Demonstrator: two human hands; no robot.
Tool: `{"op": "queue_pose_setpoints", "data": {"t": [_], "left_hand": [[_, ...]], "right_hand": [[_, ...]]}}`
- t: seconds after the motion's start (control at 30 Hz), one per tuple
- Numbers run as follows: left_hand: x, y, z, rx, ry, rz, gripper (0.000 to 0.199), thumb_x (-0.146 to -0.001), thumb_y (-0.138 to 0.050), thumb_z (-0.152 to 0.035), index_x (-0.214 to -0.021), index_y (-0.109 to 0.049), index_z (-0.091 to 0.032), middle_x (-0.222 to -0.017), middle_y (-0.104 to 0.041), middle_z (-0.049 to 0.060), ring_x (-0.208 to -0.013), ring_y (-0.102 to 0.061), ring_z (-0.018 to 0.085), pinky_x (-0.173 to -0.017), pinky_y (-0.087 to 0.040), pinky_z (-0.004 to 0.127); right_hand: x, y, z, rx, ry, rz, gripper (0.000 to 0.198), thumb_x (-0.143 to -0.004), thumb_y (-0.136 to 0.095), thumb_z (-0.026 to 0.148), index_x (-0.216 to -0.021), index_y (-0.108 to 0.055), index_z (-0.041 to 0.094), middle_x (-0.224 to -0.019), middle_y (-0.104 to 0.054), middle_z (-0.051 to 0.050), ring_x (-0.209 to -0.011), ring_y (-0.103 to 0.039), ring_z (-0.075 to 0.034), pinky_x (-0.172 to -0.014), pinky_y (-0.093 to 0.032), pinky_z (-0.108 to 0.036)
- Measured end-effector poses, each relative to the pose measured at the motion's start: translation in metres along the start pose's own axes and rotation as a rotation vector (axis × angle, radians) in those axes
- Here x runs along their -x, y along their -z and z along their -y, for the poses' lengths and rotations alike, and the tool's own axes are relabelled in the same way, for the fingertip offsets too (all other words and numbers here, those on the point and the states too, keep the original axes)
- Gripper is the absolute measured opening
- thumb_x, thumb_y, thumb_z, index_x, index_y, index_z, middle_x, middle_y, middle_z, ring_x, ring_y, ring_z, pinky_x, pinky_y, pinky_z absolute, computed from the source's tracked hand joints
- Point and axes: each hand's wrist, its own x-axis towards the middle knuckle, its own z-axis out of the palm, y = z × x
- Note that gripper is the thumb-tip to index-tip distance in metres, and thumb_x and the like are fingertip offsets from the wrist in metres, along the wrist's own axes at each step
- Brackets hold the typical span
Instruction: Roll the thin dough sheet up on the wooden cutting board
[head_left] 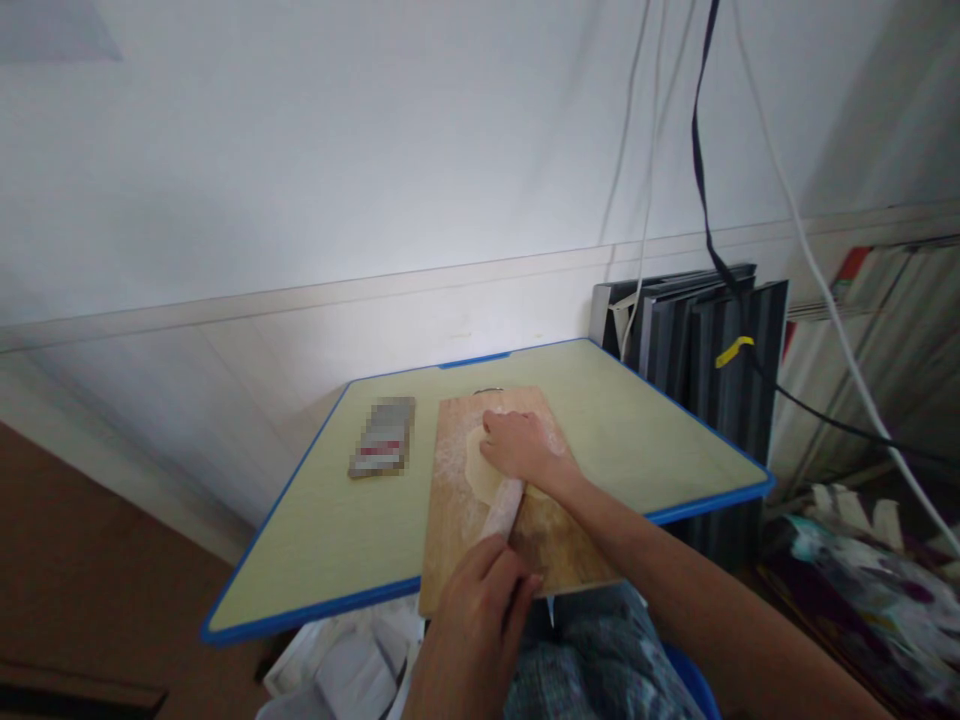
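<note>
A thin, flattened round of dough (478, 475) lies on a floured wooden cutting board (450, 545). Across its near right edge slants a small flour-dusted rolling pin (504, 510). My left hand (484, 600) is closed round the near end of the pin, at the board's front edge. Over the far right part of the dough, my right hand (521, 445) reaches in from the right, its curled fingers pinching the dough's far edge. That hand covers part of the dough, and the far end of the pin is hidden beneath it.
The board rests on a pale yellow-green table (337, 540) with a blue rim. Left of the board lies a blurred-out flat rectangular object (384, 437). Dark flat panels (690, 320) lean against the wall. Cables (701, 170) hang at the right, above bagged items (862, 580).
</note>
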Motion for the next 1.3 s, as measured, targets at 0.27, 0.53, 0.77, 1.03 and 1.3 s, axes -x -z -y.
{"op": "queue_pose_setpoints", "data": {"t": [0.27,0.53,0.77,1.03,1.3], "left_hand": [[-0.002,0.001,-0.001,-0.037,0.018,0.042,0.02,-0.084,-0.046,-0.017,-0.067,-0.057,-0.018,-0.077,-0.059,0.002,-0.074,-0.057,0.014,-0.069,-0.047,0.026],[-0.002,-0.004,0.008,-0.04,-0.069,0.024,0.021,-0.083,-0.046,-0.014,-0.067,-0.06,-0.018,-0.078,-0.058,0.002,-0.072,-0.057,0.012,-0.067,-0.047,0.024],[-0.001,-0.004,0.01,-0.056,-0.022,0.045,0.02,-0.082,-0.046,-0.013,-0.066,-0.057,-0.018,-0.081,-0.057,0.002,-0.072,-0.056,0.012,-0.067,-0.047,0.024],[-0.001,-0.005,0.004,-0.084,-0.009,0.006,0.02,-0.08,-0.049,-0.012,-0.064,-0.058,-0.018,-0.077,-0.052,0.001,-0.069,-0.052,0.011,-0.064,-0.046,0.023],[-0.003,-0.003,0.002,-0.051,0.002,0.001,0.019,-0.079,-0.049,-0.009,-0.066,-0.06,-0.018,-0.079,-0.053,0.001,-0.07,-0.053,0.011,-0.066,-0.047,0.024]], "right_hand": [[0.0,0.001,0.0,0.005,-0.001,0.004,0.029,-0.079,-0.041,0.029,-0.102,-0.055,0.017,-0.094,-0.066,-0.013,-0.093,-0.06,-0.025,-0.075,-0.038,-0.037],[0.0,0.001,0.0,-0.005,-0.011,0.011,0.029,-0.079,-0.042,0.029,-0.102,-0.055,0.017,-0.096,-0.067,-0.012,-0.093,-0.059,-0.025,-0.076,-0.037,-0.036],[0.0,0.0,0.0,-0.013,-0.014,0.012,0.03,-0.079,-0.041,0.029,-0.102,-0.055,0.017,-0.096,-0.067,-0.012,-0.093,-0.06,-0.025,-0.076,-0.037,-0.037],[0.0,0.002,0.0,-0.015,-0.018,0.031,0.029,-0.079,-0.042,0.029,-0.103,-0.054,0.018,-0.096,-0.067,-0.012,-0.093,-0.06,-0.025,-0.076,-0.037,-0.036],[0.001,0.001,0.0,-0.019,-0.01,0.025,0.029,-0.079,-0.041,0.029,-0.102,-0.055,0.017,-0.096,-0.067,-0.012,-0.094,-0.06,-0.025,-0.076,-0.037,-0.036]]}}
